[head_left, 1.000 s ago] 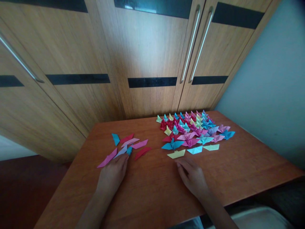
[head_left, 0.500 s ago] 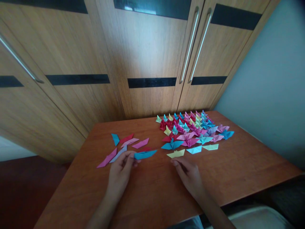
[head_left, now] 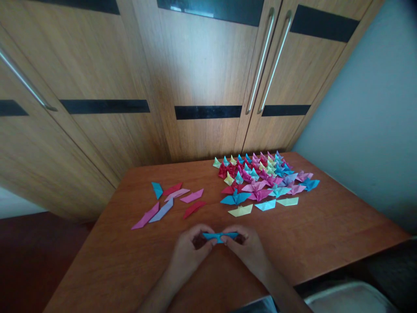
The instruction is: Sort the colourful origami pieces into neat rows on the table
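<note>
A folded blue paper piece (head_left: 220, 237) is held level above the front middle of the table by both hands. My left hand (head_left: 192, 250) pinches its left half between thumb and fingers. On its right half, my right hand (head_left: 246, 248) has a similar pinch, the two thumbs close together on the near side. Beyond my left hand lies a flat red folded piece (head_left: 194, 209). A pale yellow folded piece (head_left: 240, 211) rests past my right hand, beside a light blue one (head_left: 265, 205) and a pale green one (head_left: 288, 201).
Several folded strips, among them a lilac one (head_left: 162, 210) and a magenta one (head_left: 146, 216), lie on the table's left. Many colourful folded paper figures (head_left: 257, 174) stand in rows at the back right. A wooden cabinet (head_left: 202, 139) borders the table's (head_left: 137, 256) far edge.
My left hand has brought the blue piece nearer and to the right, uncovering the red piece. My right hand has moved left and down from beside the yellow piece and now grips the blue one too.
</note>
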The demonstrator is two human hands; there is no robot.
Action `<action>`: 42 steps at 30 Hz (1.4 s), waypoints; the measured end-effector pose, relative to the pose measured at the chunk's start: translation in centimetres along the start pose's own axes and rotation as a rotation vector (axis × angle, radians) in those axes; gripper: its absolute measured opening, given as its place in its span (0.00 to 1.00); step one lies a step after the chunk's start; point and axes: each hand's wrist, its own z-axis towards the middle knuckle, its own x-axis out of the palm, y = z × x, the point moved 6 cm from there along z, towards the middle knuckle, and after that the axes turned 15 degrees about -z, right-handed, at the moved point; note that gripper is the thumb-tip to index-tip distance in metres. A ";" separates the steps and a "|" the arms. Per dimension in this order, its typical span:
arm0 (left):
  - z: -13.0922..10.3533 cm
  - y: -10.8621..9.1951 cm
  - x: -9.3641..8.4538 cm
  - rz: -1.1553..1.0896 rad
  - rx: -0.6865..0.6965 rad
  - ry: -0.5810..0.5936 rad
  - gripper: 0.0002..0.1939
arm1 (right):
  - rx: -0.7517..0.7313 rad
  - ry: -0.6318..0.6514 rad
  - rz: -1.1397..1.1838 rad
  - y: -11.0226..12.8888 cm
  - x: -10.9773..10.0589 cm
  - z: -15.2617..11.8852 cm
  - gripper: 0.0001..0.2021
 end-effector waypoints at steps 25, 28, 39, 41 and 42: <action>0.0 0.2 0.7 -0.133 -0.023 0.095 0.13 | 0.203 -0.099 0.392 -2.2 -0.6 0.0 0.11; 0.0 0.2 0.7 -0.144 -0.026 0.090 0.13 | 0.184 -0.096 0.386 -2.1 -0.6 0.0 0.12; 0.7 0.6 -5.1 -0.081 -0.042 -0.108 0.13 | 0.222 -0.393 0.282 -5.6 -5.9 -1.1 0.13; 0.7 1.0 -6.6 -0.046 -0.033 -0.140 0.13 | 0.225 -0.467 0.277 -7.3 -8.1 -1.6 0.16; 0.7 1.2 -7.2 -0.030 -0.034 -0.155 0.13 | 0.230 -0.507 0.271 -8.2 -9.5 -1.8 0.17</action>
